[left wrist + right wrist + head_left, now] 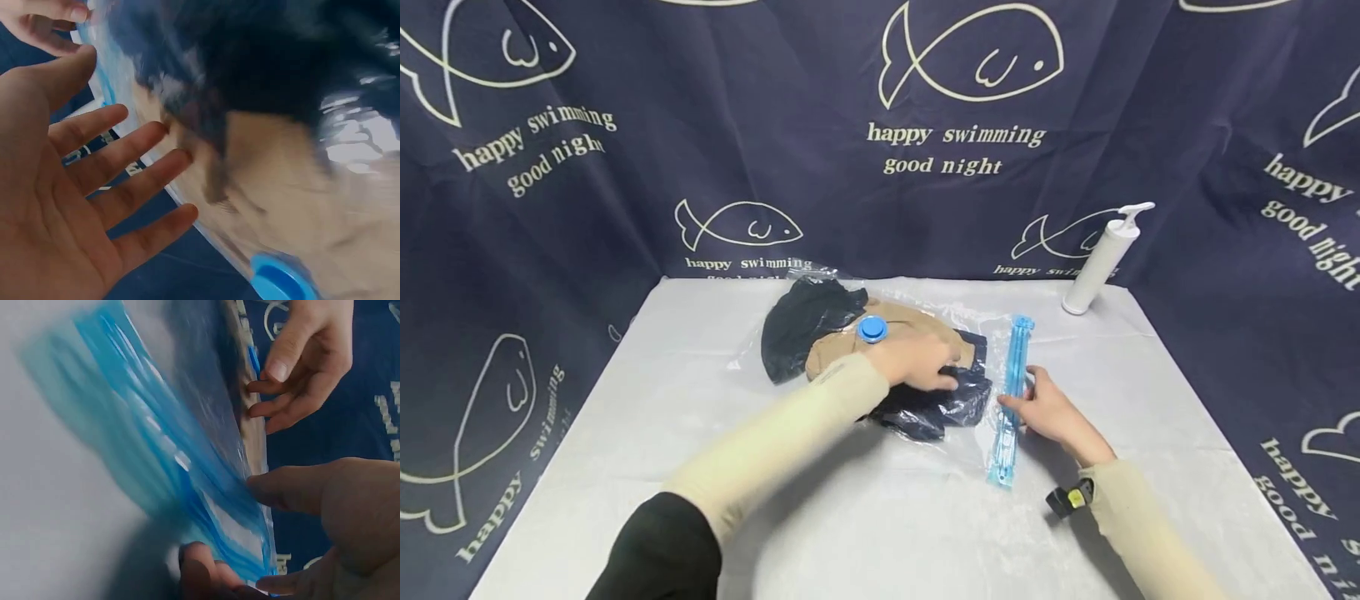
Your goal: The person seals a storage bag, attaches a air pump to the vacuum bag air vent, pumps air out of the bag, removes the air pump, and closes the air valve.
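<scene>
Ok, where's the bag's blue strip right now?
In the head view, the blue strip runs along the right edge of the clear bag, right of the dark fabric and at the right hand.

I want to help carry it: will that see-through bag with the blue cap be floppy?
Probably: the bag is creased, and the cloth inside looks soft. It may feel slippery too, since it shines. The cap probably won't bend: it looks thick.
</scene>
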Motion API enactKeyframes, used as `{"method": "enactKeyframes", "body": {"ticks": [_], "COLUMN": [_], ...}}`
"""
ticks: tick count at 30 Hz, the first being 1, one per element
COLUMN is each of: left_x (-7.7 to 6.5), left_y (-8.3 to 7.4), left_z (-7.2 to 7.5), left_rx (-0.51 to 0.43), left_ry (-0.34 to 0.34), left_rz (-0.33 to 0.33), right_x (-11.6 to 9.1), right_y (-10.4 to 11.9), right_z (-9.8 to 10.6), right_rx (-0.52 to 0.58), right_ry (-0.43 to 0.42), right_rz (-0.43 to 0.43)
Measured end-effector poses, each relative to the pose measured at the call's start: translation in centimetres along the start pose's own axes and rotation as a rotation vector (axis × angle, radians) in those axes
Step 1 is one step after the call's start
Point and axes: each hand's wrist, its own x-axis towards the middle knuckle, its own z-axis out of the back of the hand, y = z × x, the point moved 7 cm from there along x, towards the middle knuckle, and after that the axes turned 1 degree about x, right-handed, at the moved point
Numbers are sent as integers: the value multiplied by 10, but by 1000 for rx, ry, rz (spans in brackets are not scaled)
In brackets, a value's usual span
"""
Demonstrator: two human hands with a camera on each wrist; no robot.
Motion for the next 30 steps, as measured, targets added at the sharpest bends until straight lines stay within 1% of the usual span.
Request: {"method": "enactKeyframes", "body": {"ticks": [2,6,9,14,17,21,25,27,30], "left_x": [15,41,57,81,94,110,124,129,134], "left_y": [4,9,12,14,13,8,7,7,4], "left_z": [6,4,3,9,15,23,22,23,16], "left_rx": [-11,-87,-92,-60,-56,-51,-55,-61,-86], "left_ry": [-3,-15,-49,-89,-99,-120,-121,-131,-130], "left_rz": [16,6,7,62,114,163,201,218,216], "right_x": [12,32,43,56,63,68,69,69,66], "right_y": [-2,-7,-10,-13,-12,-14,-13,-10,-12], "right_z": [7,14,18,27,33,37,34,35,29], "right_rx": [-11,14,43,82,107,130,154,161,178], "right_ry": [-18,-31,-24,-25,-54,-109,-129,-147,-164], "right_rz": [1,-12,-34,-76,-79,-70,-58,-38,-20]}}
